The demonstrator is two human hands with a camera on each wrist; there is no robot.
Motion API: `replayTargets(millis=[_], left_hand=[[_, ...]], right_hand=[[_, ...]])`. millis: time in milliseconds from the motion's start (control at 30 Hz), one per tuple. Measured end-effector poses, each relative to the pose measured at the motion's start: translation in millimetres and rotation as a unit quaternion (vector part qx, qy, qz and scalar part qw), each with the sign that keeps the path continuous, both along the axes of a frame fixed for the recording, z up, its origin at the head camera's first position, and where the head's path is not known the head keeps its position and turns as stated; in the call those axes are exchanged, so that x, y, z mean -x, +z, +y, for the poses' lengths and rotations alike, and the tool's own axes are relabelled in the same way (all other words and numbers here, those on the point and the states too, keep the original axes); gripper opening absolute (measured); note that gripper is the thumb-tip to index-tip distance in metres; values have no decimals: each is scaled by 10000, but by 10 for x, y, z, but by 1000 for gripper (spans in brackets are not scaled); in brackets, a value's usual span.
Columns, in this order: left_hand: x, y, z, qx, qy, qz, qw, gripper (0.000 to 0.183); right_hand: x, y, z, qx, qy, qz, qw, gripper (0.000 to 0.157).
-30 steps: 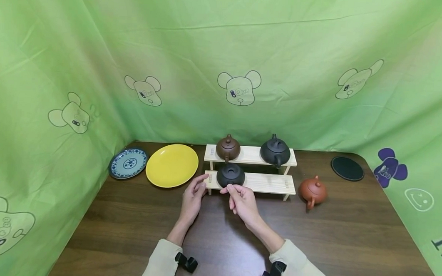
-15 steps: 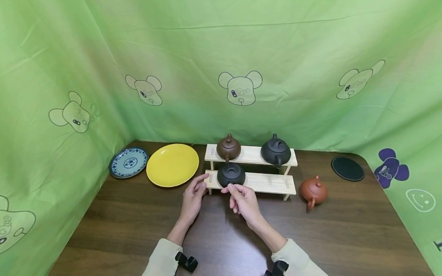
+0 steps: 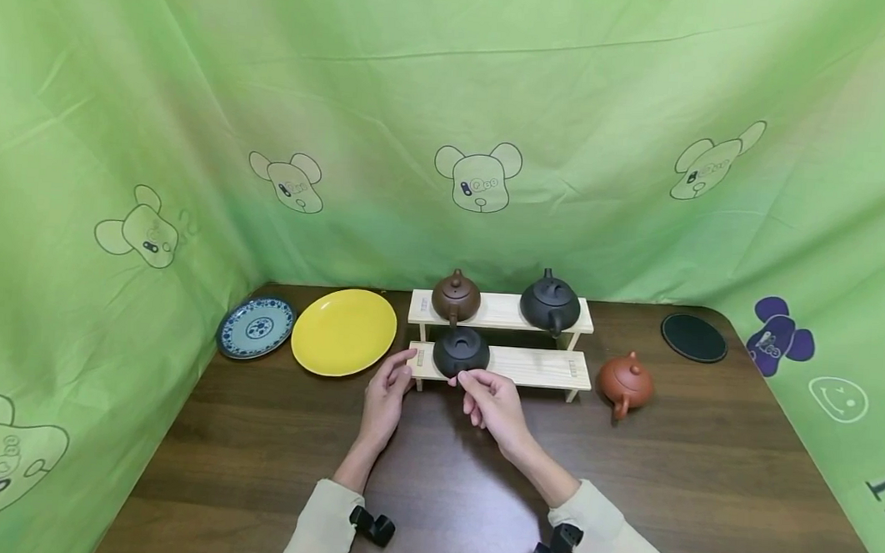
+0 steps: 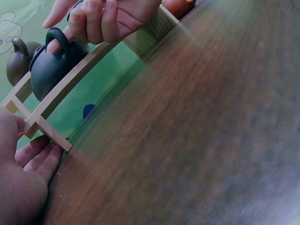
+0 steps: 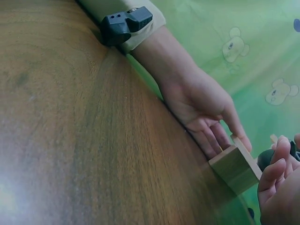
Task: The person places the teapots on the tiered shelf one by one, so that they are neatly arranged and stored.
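Note:
A black teapot (image 3: 461, 352) sits on the left part of the lower tier of a pale wooden stand (image 3: 531, 367). My right hand (image 3: 494, 406) is at its near side, where thumb and fingers pinch the handle; one finger passes through the handle loop (image 4: 57, 35) in the left wrist view. At the stand's left end, my left hand (image 3: 386, 397) has its thumb against the shelf and its fingers around the leg (image 4: 53, 133). A brown teapot (image 3: 455, 297) and a larger black teapot (image 3: 550, 302) stand on the upper tier.
Right of the stand, a reddish clay teapot (image 3: 625, 381) rests on the brown table (image 3: 430, 510), with a dark round coaster (image 3: 694, 337) behind it. At left lie a yellow plate (image 3: 344, 332) and a blue patterned plate (image 3: 256, 327). Green cloth (image 3: 392, 98) hangs around the table.
My right hand and forearm have shifted slightly to the right, with the fingers still at the black teapot's handle. The left hand and the teapots stay in place.

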State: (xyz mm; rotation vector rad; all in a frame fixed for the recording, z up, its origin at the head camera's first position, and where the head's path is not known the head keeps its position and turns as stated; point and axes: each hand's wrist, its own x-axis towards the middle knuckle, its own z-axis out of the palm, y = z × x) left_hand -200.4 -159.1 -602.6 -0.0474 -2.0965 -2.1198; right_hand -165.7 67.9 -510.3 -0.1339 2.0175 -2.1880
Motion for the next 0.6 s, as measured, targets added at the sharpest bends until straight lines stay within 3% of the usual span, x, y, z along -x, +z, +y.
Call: replayTargets(millis=[267, 600], left_hand=[[-1, 8, -5, 52, -12, 78, 10000, 29], [-14, 23, 2, 53, -9, 57, 10000, 29]], right_hand=[[-12, 17, 75, -2, -238, -133, 9996, 28], [-78, 4, 265, -152, -138, 25, 9998, 31]])
